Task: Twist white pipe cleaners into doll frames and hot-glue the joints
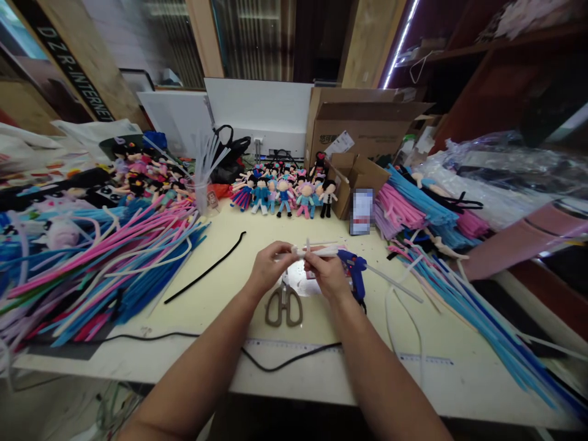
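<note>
Both hands meet over the middle of the table. My left hand (272, 264) pinches one end of a white pipe cleaner (321, 250), which looks bent or bundled. My right hand (327, 273) grips the same white piece a little to the right, with a short end sticking up between the hands. Just below my left hand lie scissors (283, 306) with grey-brown handles, their blades partly hidden. A blue glue gun (356, 275) rests beyond my right hand, a clear glue stick (395, 285) projecting from its back. Beneath the hands is a shiny pale patch.
Pipe cleaners in many colours (133, 257) are heaped on the left, with more bundles (422, 208) on the right. Small dolls (283, 195) stand at the back beside a cardboard box (362, 125). A black pipe cleaner (204, 269) and a black cable (271, 369) cross the table.
</note>
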Tool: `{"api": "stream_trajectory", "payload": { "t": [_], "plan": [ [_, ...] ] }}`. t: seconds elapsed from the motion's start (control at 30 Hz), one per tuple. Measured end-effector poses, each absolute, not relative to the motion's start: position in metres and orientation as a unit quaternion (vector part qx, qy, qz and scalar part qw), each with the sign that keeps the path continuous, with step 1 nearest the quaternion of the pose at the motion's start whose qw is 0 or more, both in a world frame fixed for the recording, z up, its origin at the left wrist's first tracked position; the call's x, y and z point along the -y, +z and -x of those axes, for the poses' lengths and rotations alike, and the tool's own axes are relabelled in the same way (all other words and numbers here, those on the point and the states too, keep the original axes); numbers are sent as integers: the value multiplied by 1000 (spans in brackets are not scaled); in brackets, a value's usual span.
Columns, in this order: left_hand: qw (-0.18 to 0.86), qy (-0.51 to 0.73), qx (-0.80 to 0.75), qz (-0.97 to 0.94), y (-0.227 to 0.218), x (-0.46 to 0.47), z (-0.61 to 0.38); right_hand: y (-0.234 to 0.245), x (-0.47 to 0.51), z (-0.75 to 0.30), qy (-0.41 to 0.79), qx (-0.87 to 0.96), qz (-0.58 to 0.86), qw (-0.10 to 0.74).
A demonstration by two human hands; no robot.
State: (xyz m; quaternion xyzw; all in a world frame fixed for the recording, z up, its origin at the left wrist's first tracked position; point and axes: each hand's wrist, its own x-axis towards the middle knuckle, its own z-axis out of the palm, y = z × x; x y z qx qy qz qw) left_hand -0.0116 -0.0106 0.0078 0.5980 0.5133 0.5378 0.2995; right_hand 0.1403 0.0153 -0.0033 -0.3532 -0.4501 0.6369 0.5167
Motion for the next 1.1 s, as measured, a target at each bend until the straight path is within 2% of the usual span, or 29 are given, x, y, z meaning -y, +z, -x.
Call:
{"api": "stream_trajectory", "payload": {
  "t": [0.07, 0.23, 0.43, 0.67, 0.93, 1.1],
  "plan": [
    [385, 535, -530, -533, 5, 7, 16, -3, -14, -141, 602, 498, 354, 515],
    [623, 422, -498, -430, -2, 1, 21, -4, -12, -142, 559, 550, 361, 504],
    [701, 454, -436, -334, 4, 5, 15, -11, -14, -140, 582, 516, 367, 509],
    [680, 482, -413, -367, 5, 7, 11, -15, -15, -139, 598, 500, 344, 524],
    [548, 555, -426, -459, 3, 8, 9, -17, -16, -136, 628, 461, 337, 528],
    [480, 556, -451, -506, 3, 8, 9, -15, -16, -135, 646, 433, 346, 525]
  ]
}}
